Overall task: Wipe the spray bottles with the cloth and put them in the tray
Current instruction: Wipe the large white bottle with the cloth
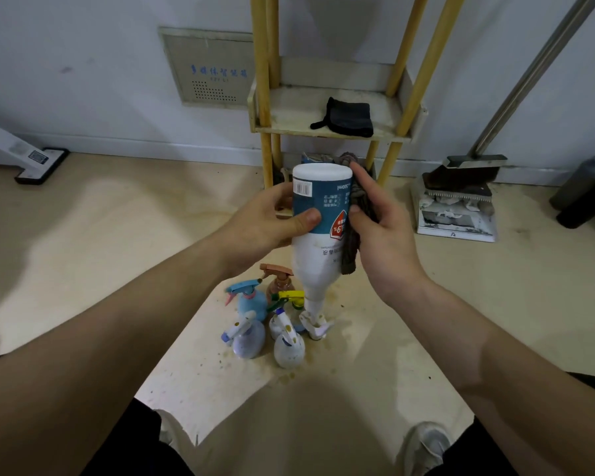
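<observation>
Wiping step: the left hand point(267, 225) is gripping the inverted white spray bottle point(315, 255) around its body, above the floor point(117, 235), while the right hand point(385, 235) is pinching the grey cloth point(349, 250) against its side. Turning the bottle under steady pressure is advisable, nozzle point(317, 327) included.

Cluster of spray bottles point(251, 302) on stained beige floor point(100, 218)
</observation>
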`<state>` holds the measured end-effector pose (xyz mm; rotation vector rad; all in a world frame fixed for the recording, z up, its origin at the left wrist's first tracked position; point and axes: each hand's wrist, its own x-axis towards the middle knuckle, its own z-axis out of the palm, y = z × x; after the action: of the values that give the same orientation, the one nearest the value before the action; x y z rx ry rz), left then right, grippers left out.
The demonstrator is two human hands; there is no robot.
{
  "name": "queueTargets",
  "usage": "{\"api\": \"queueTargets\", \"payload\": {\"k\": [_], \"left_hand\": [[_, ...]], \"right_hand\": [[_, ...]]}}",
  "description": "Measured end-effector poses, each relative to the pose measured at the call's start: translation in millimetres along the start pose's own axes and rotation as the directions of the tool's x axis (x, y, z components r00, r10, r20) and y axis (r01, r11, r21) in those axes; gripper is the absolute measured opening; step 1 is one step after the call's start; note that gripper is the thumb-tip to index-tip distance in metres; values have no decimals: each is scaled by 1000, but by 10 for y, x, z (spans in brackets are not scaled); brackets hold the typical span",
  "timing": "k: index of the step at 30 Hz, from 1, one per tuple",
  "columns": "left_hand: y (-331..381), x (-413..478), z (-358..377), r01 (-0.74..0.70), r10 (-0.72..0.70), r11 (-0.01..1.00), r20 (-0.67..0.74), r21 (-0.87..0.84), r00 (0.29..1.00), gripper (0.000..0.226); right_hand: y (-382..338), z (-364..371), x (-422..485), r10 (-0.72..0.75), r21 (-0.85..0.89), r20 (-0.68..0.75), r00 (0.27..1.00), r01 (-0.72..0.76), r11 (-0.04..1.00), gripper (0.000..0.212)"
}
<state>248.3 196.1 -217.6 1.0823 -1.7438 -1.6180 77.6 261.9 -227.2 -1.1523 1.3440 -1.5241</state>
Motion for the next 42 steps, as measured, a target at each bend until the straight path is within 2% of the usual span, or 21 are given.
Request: {"api": "queueTargets", "payload": {"k": [4,7,9,11,13,17,20,24,26,28,31,33,38,40,42], "left_hand": [[-54,9,-20,24,-23,999,32,-39,999,97],[-49,15,28,25,-26,999,-6,-26,1000,101],[-16,21,72,10,-13,999,-61,-46,998,87],[36,9,111,-28,18,994,-95,-104,995,62],[79,-4,120,-40,25,991,-117,-125,993,49],[88,-22,119,27,-42,993,-139,-111,989,37],[85,-33,133,64,-83,989,-144,-132,986,25],[102,-31,109,129,-149,977,-109,-172,983,21],[109,-31,110,121,-147,974,-127,-190,981,29],[101,-21,106,105,-159,959,-190,-262,969,33],[84,-6,106,100,-210,923,-268,-371,940,31],[79,-3,119,103,-248,898,-298,-428,922,26],[108,0,108,100,-308,865,-363,-492,879,29],[97,2,103,121,-324,867,-361,-483,874,39],[73,8,98,181,-346,891,-365,-416,864,61]], "right_hand": [[20,18,-10,-11,-45,18,1000,12,999,53],[39,19,-17,-35,-77,1,999,34,996,53],[34,48,-54,-75,-101,23,997,77,992,52],[37,104,-116,-168,-199,79,983,180,963,54],[59,144,-144,-233,-281,121,965,258,924,55],[91,152,-111,-169,-219,116,979,191,957,56],[131,158,-90,-122,-239,89,988,140,961,57],[138,119,-57,-98,-258,78,992,115,959,57],[107,100,-74,-101,-272,89,991,121,955,56],[91,124,-156,-150,-360,120,981,183,915,57],[187,176,-310,-289,-546,187,939,344,764,62],[260,171,-350,-332,-629,231,914,401,666,62],[322,139,-353,-412,-692,403,817,567,447,49],[287,90,-263,-411,-707,369,834,539,457,48],[232,29,-163,-367,-692,268,891,444,570,50]]}}
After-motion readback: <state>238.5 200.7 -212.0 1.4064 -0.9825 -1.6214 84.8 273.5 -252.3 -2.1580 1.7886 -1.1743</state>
